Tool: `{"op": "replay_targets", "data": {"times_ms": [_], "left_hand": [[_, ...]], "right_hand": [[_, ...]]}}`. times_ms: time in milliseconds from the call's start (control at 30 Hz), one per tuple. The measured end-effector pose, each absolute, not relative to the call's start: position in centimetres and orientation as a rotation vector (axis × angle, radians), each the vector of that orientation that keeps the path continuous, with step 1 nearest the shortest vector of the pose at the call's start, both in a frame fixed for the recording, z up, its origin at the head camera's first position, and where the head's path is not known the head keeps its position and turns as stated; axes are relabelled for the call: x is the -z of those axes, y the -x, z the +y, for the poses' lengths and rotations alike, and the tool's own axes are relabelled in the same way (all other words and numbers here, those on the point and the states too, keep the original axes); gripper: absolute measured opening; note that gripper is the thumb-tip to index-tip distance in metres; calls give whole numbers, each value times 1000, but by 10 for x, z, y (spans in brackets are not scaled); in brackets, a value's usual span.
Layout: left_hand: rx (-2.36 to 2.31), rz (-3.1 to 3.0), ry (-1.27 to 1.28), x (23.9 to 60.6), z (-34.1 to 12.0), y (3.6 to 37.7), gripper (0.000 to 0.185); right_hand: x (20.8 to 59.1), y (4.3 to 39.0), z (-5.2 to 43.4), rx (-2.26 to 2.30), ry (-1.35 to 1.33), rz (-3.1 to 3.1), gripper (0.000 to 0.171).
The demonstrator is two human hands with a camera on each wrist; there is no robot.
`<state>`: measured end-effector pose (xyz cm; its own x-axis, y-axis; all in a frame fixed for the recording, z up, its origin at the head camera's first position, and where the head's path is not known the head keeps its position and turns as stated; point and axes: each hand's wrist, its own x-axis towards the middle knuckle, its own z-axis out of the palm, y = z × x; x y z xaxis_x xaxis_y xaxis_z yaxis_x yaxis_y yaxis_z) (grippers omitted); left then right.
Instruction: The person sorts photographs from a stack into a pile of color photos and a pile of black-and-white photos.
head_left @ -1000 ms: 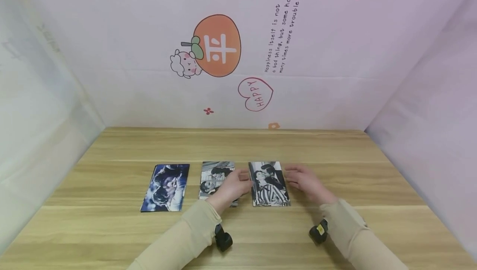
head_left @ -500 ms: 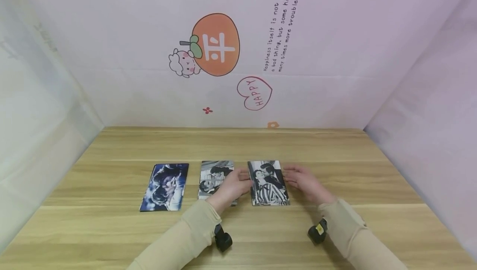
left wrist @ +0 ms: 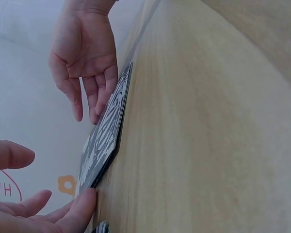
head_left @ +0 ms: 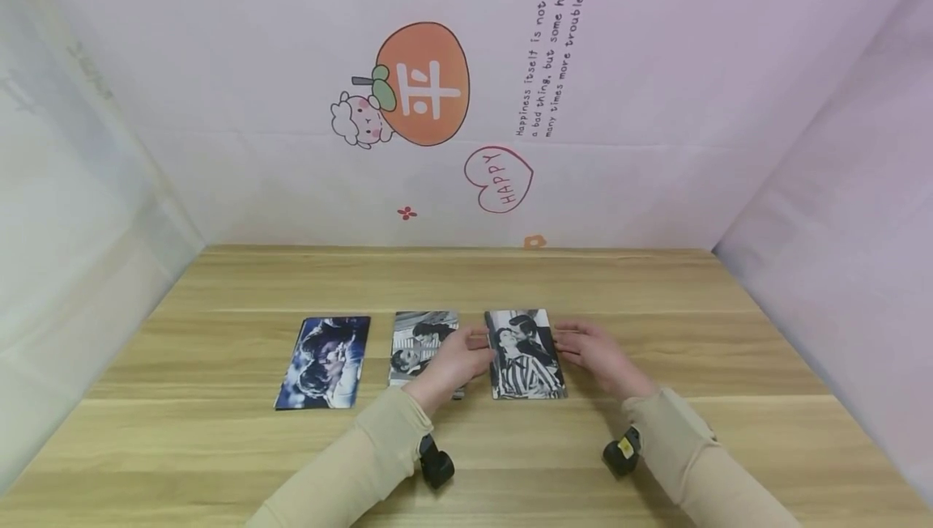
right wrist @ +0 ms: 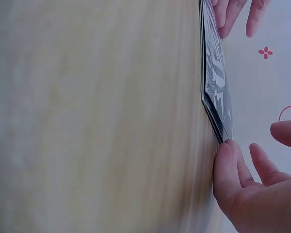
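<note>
In the head view a small stack of black-and-white photo cards point(head_left: 526, 362) lies flat on the table, its top card showing a couple and a striped garment. My left hand point(head_left: 456, 363) is at its left edge, reaching across part of a second black-and-white stack point(head_left: 419, 342). Opposite, my right hand point(head_left: 599, 356) stands at the right edge. Both hands have loosely extended fingers; the lowest fingertips point(left wrist: 85, 199) meet the stack's side edge in the left wrist view. From the right wrist, the fingertips point(right wrist: 225, 150) likewise touch the cards' edge point(right wrist: 214, 116). Neither hand grips anything.
Farther left lies a third stack, blue-toned photo cards point(head_left: 324, 364), slightly fanned at its left side. The wooden table point(head_left: 466, 277) ends at a printed white cloth backdrop point(head_left: 627, 188), with pale cloth walls on both sides. A black camera point(head_left: 436, 465) hangs under the left wrist.
</note>
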<state>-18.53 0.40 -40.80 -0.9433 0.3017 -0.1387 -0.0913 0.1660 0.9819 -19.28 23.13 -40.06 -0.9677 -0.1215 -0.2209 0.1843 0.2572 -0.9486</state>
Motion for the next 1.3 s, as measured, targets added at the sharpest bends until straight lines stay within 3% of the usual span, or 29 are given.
{"op": "replay_targets", "data": {"times_ms": [1300], "left_hand": [[-1957,2108,-154,410,2,183,46]], "right_hand": [[398,185,217,1883,-195,2272,43]]}}
